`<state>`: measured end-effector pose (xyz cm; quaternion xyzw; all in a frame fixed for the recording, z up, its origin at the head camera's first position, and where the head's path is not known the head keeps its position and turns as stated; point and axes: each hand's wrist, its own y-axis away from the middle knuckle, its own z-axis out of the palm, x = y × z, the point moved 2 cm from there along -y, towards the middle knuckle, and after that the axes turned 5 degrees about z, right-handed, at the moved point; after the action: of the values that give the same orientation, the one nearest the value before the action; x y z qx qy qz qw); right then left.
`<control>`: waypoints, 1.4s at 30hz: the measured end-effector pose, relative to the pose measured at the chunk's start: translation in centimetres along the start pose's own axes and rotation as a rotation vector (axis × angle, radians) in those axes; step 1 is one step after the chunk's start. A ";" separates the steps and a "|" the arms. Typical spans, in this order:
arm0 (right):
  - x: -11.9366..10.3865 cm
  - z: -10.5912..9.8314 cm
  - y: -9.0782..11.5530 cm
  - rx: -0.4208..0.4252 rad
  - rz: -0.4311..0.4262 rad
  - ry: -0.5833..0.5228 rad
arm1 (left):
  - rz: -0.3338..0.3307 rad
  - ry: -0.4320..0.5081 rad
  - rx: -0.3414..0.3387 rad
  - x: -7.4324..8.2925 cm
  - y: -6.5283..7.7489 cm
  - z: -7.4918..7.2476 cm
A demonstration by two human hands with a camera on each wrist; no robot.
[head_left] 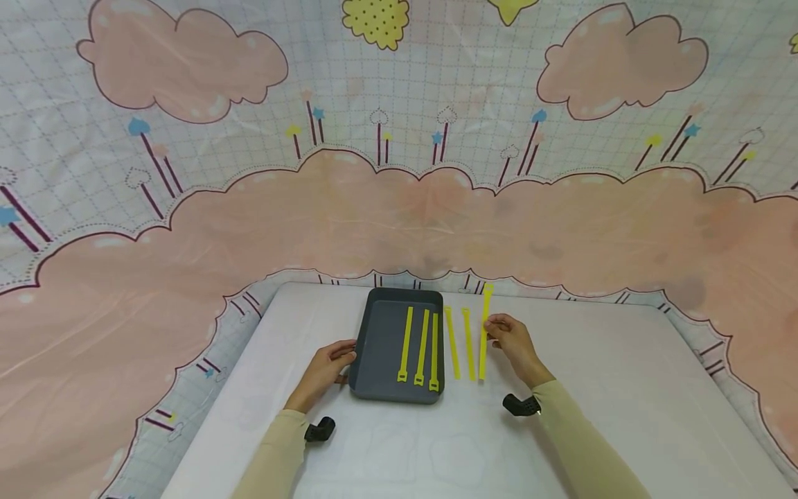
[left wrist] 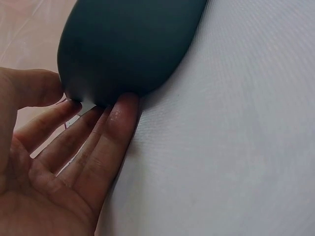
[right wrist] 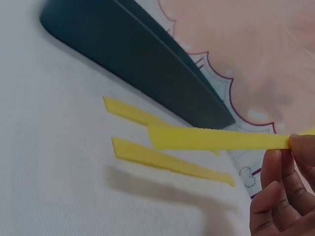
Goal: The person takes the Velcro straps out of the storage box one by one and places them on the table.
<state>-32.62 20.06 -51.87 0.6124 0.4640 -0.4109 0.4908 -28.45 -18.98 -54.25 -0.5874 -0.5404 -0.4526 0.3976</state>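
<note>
White tbl (head_left: pixel 630 388) w/ pink cloud-print backdrop (head_left: pixel 424 222) behind & at both sides

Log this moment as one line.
left hand: touching gray tray | right hand: pinching held strap | in tray: three yellow straps | on table: two yellow straps

Soft head-view light, dimmer wrist views, blurry shadow (right wrist: pixel 167 192) on tabletop (right wrist: pixel 54 147)

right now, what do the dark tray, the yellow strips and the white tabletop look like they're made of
Dark tray: probably plastic or coated metal, matte; smooth walls, rounded corners, no sharp glare.
Yellow strips: perhaps woven hook-and-loop tape, dull; the held one is flat, edge slightly rough.
White tabletop: unclear, maybe a fabric or plastic covering; finely ribbed, low sheen.
</note>
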 end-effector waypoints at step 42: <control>2.7 -0.8 -2.3 0.041 0.067 0.237 | -0.030 0.020 -0.008 0.6 0.3 0.1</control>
<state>-34.23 21.48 -54.86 0.6818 0.4894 -0.3284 0.4333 -28.10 -18.79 -53.66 -0.5761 -0.5434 -0.4665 0.3939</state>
